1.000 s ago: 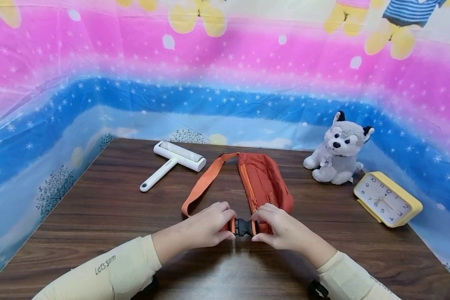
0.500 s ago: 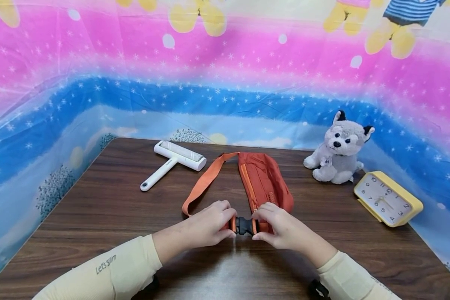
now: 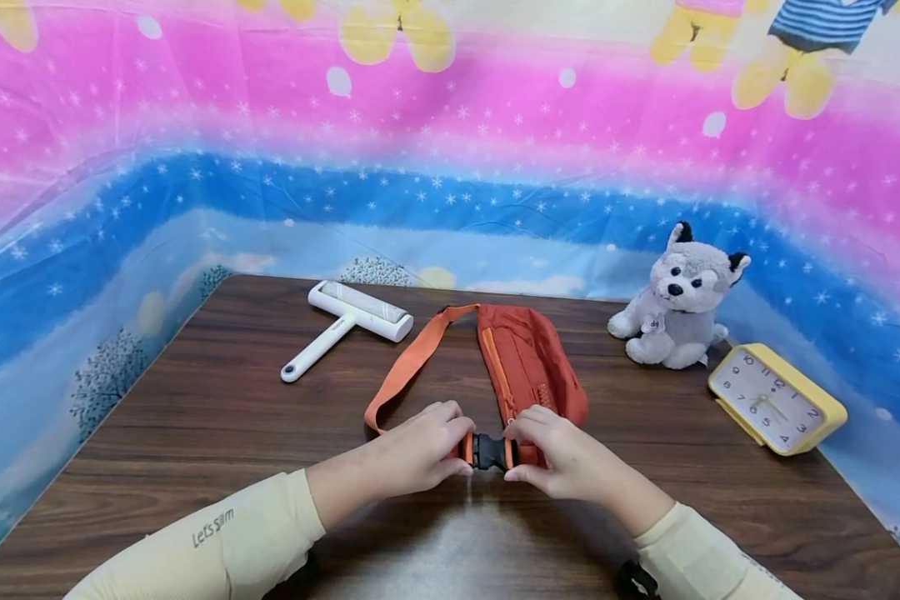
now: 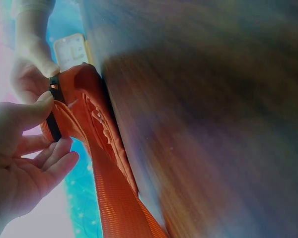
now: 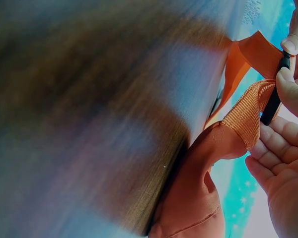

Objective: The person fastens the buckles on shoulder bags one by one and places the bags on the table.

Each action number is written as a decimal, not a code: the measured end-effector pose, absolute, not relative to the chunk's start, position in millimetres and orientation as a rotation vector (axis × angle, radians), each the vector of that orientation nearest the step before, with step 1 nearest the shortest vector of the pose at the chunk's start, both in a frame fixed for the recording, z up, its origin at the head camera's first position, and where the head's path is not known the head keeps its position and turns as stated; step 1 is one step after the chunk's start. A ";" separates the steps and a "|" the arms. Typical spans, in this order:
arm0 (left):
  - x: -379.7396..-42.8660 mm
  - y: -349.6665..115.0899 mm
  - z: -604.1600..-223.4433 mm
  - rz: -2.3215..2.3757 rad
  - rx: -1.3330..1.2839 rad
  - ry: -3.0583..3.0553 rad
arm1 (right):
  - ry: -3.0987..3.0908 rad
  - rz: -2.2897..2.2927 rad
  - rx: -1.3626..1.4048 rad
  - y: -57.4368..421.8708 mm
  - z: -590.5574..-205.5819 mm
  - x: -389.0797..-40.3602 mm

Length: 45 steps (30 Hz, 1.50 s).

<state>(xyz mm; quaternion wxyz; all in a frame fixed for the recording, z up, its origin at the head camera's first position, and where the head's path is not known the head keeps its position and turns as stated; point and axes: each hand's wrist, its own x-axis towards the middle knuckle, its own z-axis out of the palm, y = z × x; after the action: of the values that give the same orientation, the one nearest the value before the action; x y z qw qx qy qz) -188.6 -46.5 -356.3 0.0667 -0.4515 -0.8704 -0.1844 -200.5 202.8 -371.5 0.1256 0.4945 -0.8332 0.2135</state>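
Observation:
A rust-orange waist bag [image 3: 532, 358] lies on the brown table, its orange strap [image 3: 405, 375] looping out to the left. Its black side-release buckle [image 3: 489, 452] is joined at the front, held between both hands. My left hand [image 3: 431, 450] pinches the strap end of the buckle between thumb and fingers. On the bag side, my right hand [image 3: 547, 454] pinches the other end in the same way. In the left wrist view the left thumb presses on the black buckle [image 4: 53, 124], with the webbing bending away from it. The right wrist view shows the right thumb on the buckle [image 5: 272, 101].
A white lint roller [image 3: 345, 329] lies at the back left of the table [image 3: 232, 408]. At the back right sits a grey plush dog [image 3: 675, 300], with a yellow alarm clock [image 3: 776, 400] in front of it. A patterned cloth [image 3: 450, 183] hangs behind the table.

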 end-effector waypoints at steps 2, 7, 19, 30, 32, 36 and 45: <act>-188.7 -46.4 -356.4 -0.550 -1.359 -2.625 | -2.426 0.623 1.441 202.7 -371.6 -200.8; -189.0 -46.3 -356.8 -0.538 -1.354 -2.639 | -2.416 0.625 1.449 202.0 -372.2 -201.0; -189.9 -45.5 -355.9 -0.564 -1.341 -2.693 | -2.425 0.616 1.458 200.5 -372.0 -202.0; -188.1 -45.1 -355.6 -0.561 -1.341 -2.686 | -2.459 0.618 1.444 200.2 -372.4 -200.2; -188.3 -45.2 -355.6 -0.561 -1.339 -2.692 | -2.464 0.617 1.440 200.0 -372.9 -200.1; -188.2 -46.1 -355.7 -0.563 -1.341 -2.696 | -2.457 0.608 1.440 199.6 -374.2 -200.2; -188.3 -46.8 -355.5 -0.564 -1.351 -2.695 | -2.475 0.610 1.437 197.8 -372.2 -199.8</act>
<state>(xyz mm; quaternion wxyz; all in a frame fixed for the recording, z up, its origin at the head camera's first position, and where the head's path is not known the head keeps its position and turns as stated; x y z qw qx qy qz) -188.3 -46.8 -355.5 0.0373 -0.4402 -0.8781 -0.1839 -199.8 197.8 -372.2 0.1074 0.4883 -0.8409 0.2071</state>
